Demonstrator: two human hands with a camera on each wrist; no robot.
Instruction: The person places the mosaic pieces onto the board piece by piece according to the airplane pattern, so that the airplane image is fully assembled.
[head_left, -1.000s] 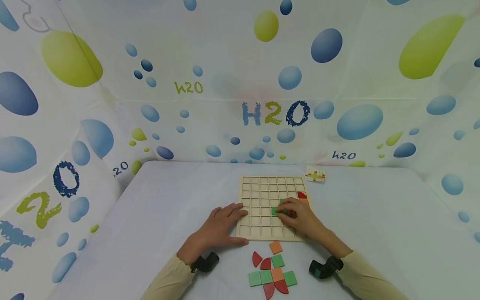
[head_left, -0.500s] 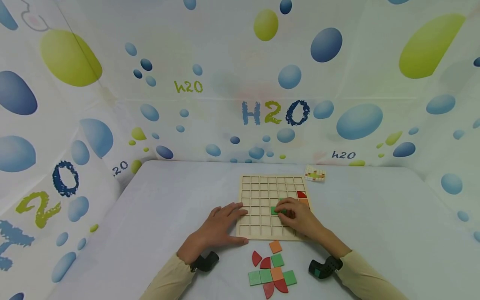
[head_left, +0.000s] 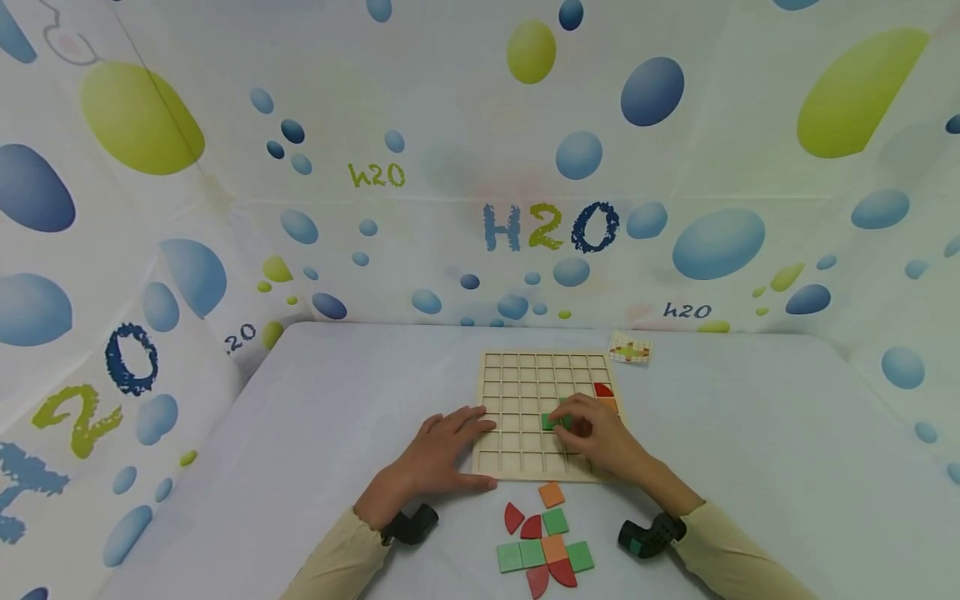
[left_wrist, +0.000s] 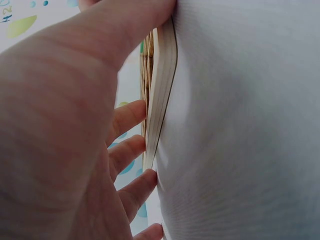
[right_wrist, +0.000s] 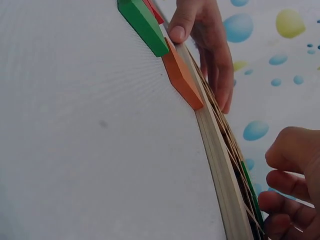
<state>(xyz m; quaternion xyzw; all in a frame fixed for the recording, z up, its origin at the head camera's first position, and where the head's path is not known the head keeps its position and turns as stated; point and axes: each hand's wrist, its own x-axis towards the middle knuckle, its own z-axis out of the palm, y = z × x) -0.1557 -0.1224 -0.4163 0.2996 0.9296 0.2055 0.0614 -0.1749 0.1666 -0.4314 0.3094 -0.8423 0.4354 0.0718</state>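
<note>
A wooden grid board (head_left: 510, 425) lies on the table. My left hand (head_left: 442, 454) rests at its left edge with fingers spread, the thumb at the near corner. In the left wrist view, the fingers (left_wrist: 127, 117) touch the board's side. Over the right half of the grid, my right hand (head_left: 603, 437) has bent fingers at the green tiles (head_left: 548, 422) set in the cells. The right wrist view shows the thumb apart from the fingertips, which are close to a green tile (right_wrist: 255, 197). A red quarter-circle (head_left: 603, 390) and an orange tile (head_left: 609, 404) sit farther right, the orange one partly covered.
Loose pieces lie before the board: orange squares (head_left: 551, 495), several green squares (head_left: 556, 522) and several red quarter-circles (head_left: 513, 517). A small pattern card (head_left: 631, 349) lies beyond the far right corner. A patterned cloth wall (head_left: 450, 167) rises behind the table.
My right thumb and fingertips have parted slightly over the green tiles, showing more green between them. The left hand, board and loose pieces have stayed in place.
</note>
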